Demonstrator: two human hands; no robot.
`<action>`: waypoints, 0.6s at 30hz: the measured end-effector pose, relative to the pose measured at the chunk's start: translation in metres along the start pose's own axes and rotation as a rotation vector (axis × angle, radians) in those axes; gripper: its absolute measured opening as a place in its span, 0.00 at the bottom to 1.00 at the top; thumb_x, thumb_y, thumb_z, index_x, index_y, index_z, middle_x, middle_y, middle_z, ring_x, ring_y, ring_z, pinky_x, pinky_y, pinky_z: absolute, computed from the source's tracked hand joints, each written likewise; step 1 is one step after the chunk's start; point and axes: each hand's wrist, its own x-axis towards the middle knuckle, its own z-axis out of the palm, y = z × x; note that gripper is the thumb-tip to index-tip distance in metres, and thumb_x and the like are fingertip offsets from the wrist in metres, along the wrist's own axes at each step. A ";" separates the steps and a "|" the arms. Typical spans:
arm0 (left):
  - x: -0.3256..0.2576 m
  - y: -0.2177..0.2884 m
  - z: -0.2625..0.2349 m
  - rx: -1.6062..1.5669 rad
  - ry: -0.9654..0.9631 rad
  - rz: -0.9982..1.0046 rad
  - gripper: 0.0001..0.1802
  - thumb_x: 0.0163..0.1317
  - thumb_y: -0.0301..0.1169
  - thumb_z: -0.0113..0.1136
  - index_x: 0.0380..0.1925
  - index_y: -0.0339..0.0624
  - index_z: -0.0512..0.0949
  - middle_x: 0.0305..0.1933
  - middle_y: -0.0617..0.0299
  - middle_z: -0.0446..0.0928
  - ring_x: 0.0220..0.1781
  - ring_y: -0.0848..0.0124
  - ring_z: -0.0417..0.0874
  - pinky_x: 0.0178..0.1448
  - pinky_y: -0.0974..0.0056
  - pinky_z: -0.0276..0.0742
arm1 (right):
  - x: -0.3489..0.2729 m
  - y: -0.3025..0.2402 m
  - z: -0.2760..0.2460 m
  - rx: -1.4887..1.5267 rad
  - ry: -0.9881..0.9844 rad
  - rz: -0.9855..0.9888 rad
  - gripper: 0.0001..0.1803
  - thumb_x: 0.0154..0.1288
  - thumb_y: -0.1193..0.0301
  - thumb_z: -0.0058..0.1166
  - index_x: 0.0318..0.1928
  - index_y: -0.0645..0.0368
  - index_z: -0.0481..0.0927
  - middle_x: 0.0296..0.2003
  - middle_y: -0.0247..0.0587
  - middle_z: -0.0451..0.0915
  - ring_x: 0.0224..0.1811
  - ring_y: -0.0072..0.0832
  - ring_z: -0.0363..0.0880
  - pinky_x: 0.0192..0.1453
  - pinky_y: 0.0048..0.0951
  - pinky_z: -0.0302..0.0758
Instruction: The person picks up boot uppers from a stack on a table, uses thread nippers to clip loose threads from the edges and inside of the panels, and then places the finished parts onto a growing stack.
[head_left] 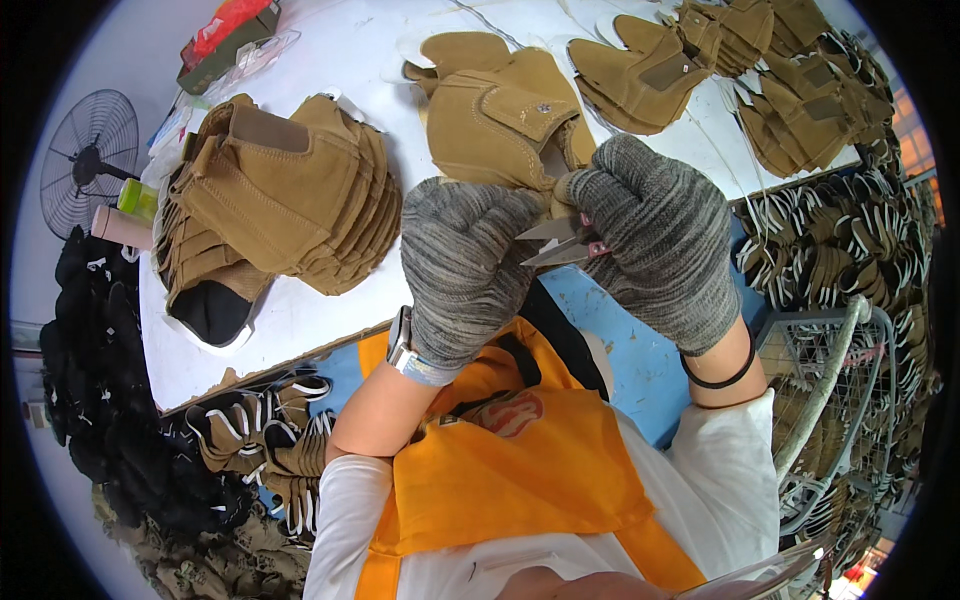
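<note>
A brown suede shoe upper (490, 125) with a small metal stud lies at the table's near edge, in front of me. My left hand (462, 270), in a grey knitted glove, is closed on its near edge. My right hand (660, 240), gloved alike, is closed around thread snips (562, 243) with pink at the handles. Their two blades stick out to the left, slightly apart, toward my left hand. The right fingertips also touch the upper's near edge. What lies between the fingertips is partly hidden by the gloves.
A tall stack of brown uppers (290, 190) stands left on the white table (230, 350). More uppers (650, 75) lie far right. A fan (90, 155) and a box (228, 45) with red plastic are at the left. A wire cart (835, 400) stands right, near bundled pieces (825, 240).
</note>
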 end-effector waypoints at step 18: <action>-0.031 -0.007 0.007 -0.592 -0.067 -0.690 0.09 0.53 0.28 0.67 0.34 0.38 0.79 0.34 0.60 0.79 0.36 0.71 0.79 0.43 0.68 0.74 | -0.024 0.032 0.041 0.713 0.119 0.338 0.11 0.56 0.70 0.63 0.39 0.62 0.80 0.35 0.32 0.80 0.32 0.19 0.76 0.37 0.19 0.74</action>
